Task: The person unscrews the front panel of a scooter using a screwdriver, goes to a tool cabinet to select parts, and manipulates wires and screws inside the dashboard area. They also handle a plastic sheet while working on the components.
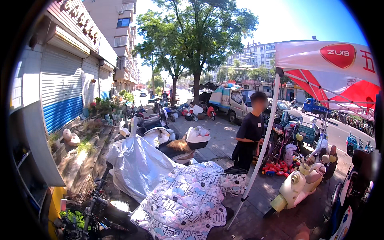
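"Padded white cloth cover with black letters and pastel pictures [186, 198], low in the middle. Is a hand on it?"

"I can't tell. I don't see either of the wearer's hands."

"What could go wrong?"

"Its right side looks close to the slanted white metal pole [255, 168]. A hard tug might snag it. Farther back, the crinkly silver sheet [140, 164] looks loose. Wind might lift it."

White cover [182, 200], black-and-blue print; silver tarp [138, 162]; cream scooter [295, 185]; red-and-white canopy [306, 82].
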